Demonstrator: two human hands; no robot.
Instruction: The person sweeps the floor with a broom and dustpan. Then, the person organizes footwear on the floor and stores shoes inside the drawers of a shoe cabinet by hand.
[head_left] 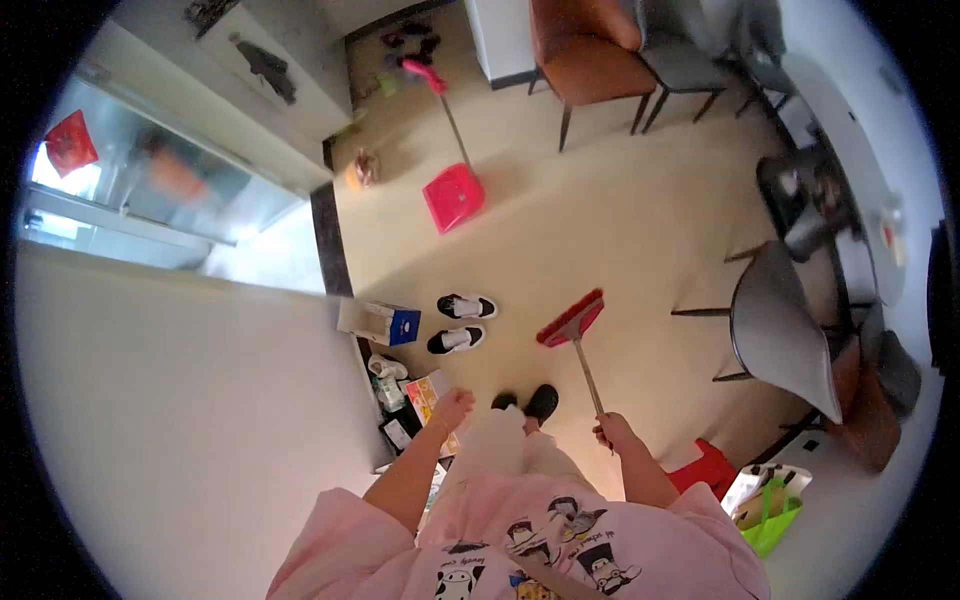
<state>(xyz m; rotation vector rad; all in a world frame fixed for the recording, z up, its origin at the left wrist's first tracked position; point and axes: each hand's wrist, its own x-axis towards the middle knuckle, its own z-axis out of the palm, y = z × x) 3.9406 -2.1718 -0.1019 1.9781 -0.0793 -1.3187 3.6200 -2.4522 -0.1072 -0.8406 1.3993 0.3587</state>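
Note:
My right hand (615, 432) is wrapped round the handle of a broom (590, 375). Its red-bristled head (572, 320) rests on the floor ahead of my feet. My left hand (456, 408) hangs with loosely curled fingers, and nothing shows in it. Below that hand stands an orange-and-white box (428, 398). A pink dustpan (455, 197) with a long upright handle (453, 128) stands farther out on the floor. Between it and me lies a pair of black-and-white shoes (462, 322).
An open blue-and-white box (385, 322) and more shoes (388, 380) line the left wall. Chairs (590, 65) stand at the back; a grey chair (775, 315) is at right. A red stool (705, 467) and green bag (772, 520) are near my right side. A doorway (265, 245) opens at left.

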